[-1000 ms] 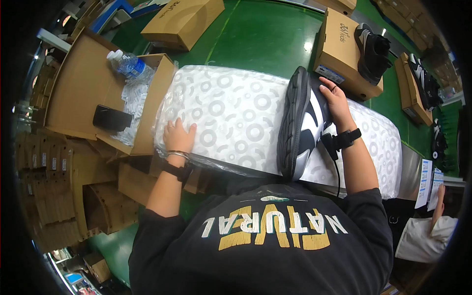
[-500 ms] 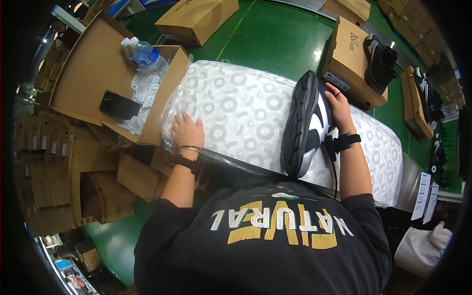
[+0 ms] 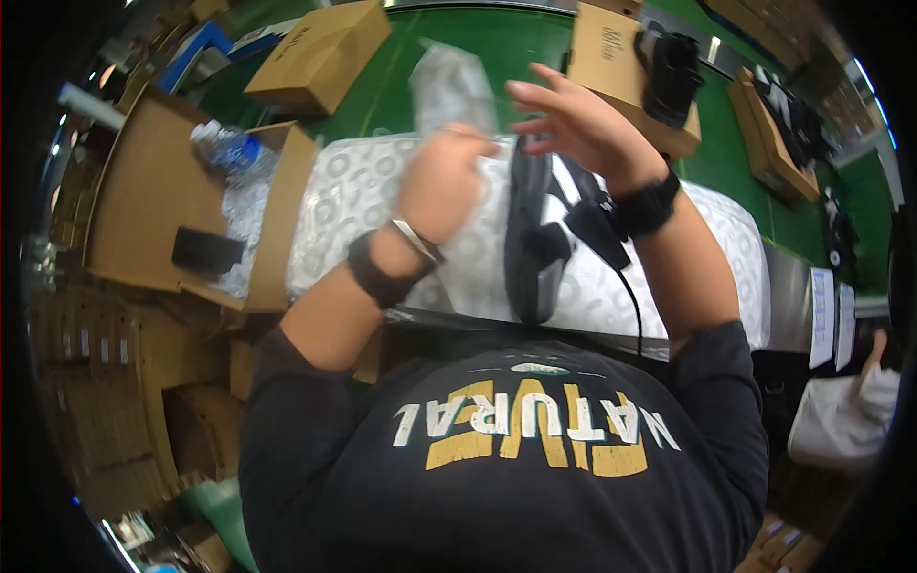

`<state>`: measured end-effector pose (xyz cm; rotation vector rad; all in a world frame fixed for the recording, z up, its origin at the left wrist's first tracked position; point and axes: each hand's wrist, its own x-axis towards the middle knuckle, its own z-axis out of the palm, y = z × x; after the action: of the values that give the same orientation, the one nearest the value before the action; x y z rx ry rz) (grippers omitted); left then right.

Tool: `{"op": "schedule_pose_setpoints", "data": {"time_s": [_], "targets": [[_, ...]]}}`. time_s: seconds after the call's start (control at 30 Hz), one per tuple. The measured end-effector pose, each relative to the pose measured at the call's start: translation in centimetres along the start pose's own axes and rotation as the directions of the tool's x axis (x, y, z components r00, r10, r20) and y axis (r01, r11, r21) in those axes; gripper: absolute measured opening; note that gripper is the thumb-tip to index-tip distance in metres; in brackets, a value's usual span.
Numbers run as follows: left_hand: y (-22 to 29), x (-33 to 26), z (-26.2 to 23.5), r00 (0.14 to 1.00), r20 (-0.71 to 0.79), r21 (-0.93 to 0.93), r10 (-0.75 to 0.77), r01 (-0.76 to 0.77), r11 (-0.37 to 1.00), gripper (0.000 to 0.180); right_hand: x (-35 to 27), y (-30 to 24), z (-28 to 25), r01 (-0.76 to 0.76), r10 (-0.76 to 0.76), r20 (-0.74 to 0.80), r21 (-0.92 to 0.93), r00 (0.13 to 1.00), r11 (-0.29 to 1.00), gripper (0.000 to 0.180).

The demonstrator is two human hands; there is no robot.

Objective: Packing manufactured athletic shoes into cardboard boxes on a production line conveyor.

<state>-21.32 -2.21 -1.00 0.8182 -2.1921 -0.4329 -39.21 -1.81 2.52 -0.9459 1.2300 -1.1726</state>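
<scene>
A black and white sneaker (image 3: 531, 229) lies on its side, sole to the left, on a padded surface (image 3: 353, 191) covered with white circle-patterned plastic. My left hand (image 3: 442, 181), blurred by motion, is closed to the left of the shoe's toe. From it a crumpled, translucent piece of plastic (image 3: 451, 88) rises, smeared in the picture. Over the toe end of the shoe hovers my right hand (image 3: 583, 119), fingers spread and nothing in them. A black cabled device (image 3: 600, 227) hangs by my right wrist.
At the left stands an open carton (image 3: 143, 181) holding a plastic bottle (image 3: 229, 148), a black phone (image 3: 207, 250) and small white packets. Shoe boxes (image 3: 320, 57) sit on the green table beyond. Another sneaker (image 3: 669, 76) rests on a box at the back right.
My left hand has left the padded surface's left end, moved right and closed on the plastic. My right hand has let go of the sneaker and lifted with its fingers spread.
</scene>
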Motion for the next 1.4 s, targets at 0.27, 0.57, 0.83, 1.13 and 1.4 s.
{"op": "schedule_pose_setpoints", "data": {"time_s": [0.27,0.57,0.83,1.13,1.4], "targets": [[6.3,2.1,0.9,0.899,0.315,-0.262,0.305,-0.227,0.938,0.042,-6.6,6.1,-17.5,0.108,-0.045,-0.339,0.168,0.94,0.98,0.042],[1.1,2.6,9.7,0.734,0.679,0.275,0.011,-0.269,0.923,0.065,0.5,7.6,-19.8,0.026,-0.767,-0.429,-0.865,0.476,0.5,0.083],[1.9,2.3,9.4,0.71,0.703,0.256,0.044,-0.311,0.915,0.062,4.5,-0.9,-21.8,0.421,-0.443,-0.448,-0.155,0.776,0.894,0.035],[1.4,2.4,9.6,0.755,0.655,0.245,0.044,-0.266,0.932,0.063,-16.3,3.6,-11.4,0.22,-0.647,0.213,-0.973,0.732,-0.071,0.018],[0.6,2.4,9.8,0.73,0.677,0.2,0.092,-0.303,0.932,0.06,-17.8,13.3,-18.2,-0.027,-0.589,-0.529,-0.758,0.611,0.652,0.024]]}}
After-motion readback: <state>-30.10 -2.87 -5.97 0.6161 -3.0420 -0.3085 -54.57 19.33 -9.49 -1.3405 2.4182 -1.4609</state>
